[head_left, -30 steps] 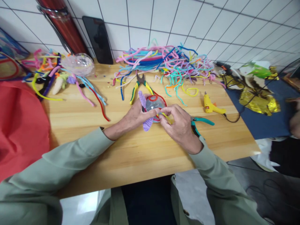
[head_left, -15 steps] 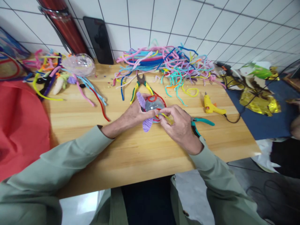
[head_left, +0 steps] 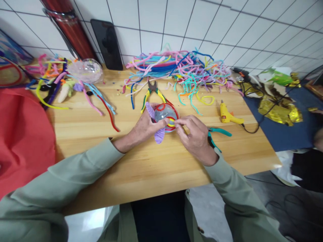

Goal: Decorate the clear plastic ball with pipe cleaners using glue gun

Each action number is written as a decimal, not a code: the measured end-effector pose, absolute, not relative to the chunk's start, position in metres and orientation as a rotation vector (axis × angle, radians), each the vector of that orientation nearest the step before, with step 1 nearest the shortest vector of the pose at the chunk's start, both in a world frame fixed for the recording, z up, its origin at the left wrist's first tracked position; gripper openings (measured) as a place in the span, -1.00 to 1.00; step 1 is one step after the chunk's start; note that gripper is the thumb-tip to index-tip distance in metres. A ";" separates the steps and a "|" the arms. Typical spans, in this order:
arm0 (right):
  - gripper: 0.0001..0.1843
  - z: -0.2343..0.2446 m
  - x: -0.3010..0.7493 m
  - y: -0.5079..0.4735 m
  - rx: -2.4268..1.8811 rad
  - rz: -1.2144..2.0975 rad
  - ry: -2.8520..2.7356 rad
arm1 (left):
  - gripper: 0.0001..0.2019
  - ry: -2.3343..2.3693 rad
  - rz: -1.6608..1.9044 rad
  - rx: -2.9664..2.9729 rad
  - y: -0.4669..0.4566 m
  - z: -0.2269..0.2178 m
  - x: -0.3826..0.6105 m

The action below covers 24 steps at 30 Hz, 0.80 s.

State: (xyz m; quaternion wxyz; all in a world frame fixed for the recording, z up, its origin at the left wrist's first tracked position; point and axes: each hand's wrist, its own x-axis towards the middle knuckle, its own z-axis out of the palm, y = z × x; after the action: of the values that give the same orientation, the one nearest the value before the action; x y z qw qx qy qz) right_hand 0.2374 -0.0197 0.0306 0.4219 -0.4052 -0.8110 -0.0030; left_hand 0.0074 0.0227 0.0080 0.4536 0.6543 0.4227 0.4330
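My left hand [head_left: 147, 126] is wrapped round a clear plastic ball [head_left: 161, 115] trimmed with red pipe cleaner, its thumb pressed on the front. Two purple fuzzy wing-like pieces [head_left: 159, 135] stick out beside that hand, above and below. On the ball's right side, a yellow pipe cleaner [head_left: 172, 118] curves inside a red loop. My right hand [head_left: 193, 136] pinches at the end of this yellow strip, thumb and forefinger together; the fingertips cover the exact grip. Pliers with yellow-green handles [head_left: 152, 88] lie just behind the ball. Teal-handled pliers [head_left: 219, 131] rest partly behind my right hand.
A heap of coloured pipe cleaners [head_left: 171, 65] lies along the tiled wall. A yellow glue gun [head_left: 227, 114] with its cord is at right, near gold foil wrapping [head_left: 280, 109]. Red cloth [head_left: 25, 141], a phone [head_left: 107, 43] and a red flask [head_left: 72, 30] are at left.
The yellow strip now curves against the ball inside the red loop, where before it stuck out under my right fingers. The ball has turned slightly in my left hand.
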 end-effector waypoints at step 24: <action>-0.88 0.017 0.234 -0.019 -1.039 -0.074 -2.010 | -0.31 1.073 1.280 1.360 0.019 0.008 0.006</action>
State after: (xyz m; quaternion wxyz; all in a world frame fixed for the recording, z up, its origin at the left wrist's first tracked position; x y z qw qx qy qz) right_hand 0.2342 -0.0185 0.0171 0.4248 -0.4155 -0.8037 -0.0298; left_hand 0.0064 0.0192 0.0080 0.4742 0.5558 0.4388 0.5231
